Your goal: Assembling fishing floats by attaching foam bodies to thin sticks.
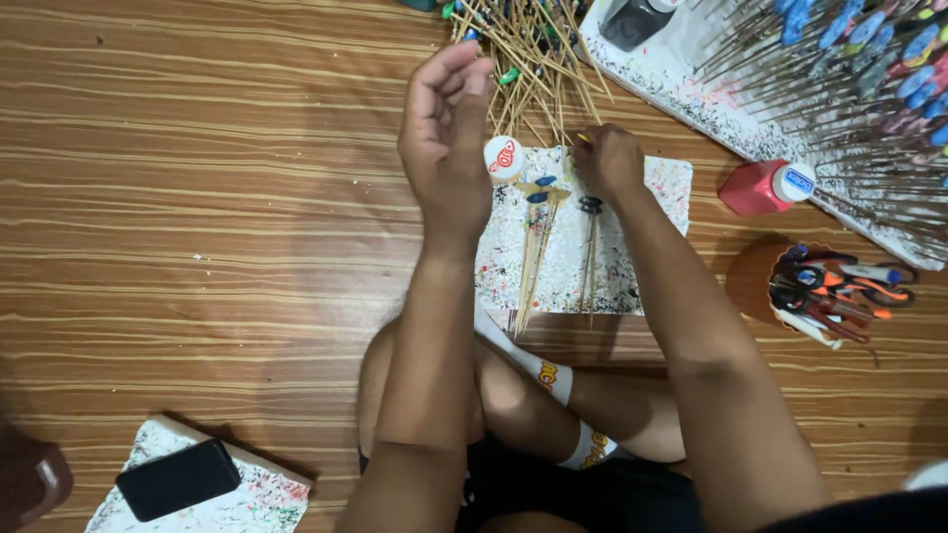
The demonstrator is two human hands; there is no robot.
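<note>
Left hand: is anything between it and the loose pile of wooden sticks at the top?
Nothing visible. The left hand is raised, fingers curled, right beside the stick pile. A small white round cap lies below on the speckled mat, out of the way.

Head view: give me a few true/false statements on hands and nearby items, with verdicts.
1. The left hand is raised, with nothing visible in it. True.
2. The right hand rests on the black phone. False: it is at the wooden sticks, and the phone lies apart on a speckled board.
3. A red bottle with a white cap lies on its side. True.
4. The scissors lie loose on the floor. False: they stand in a brown cup.
</note>
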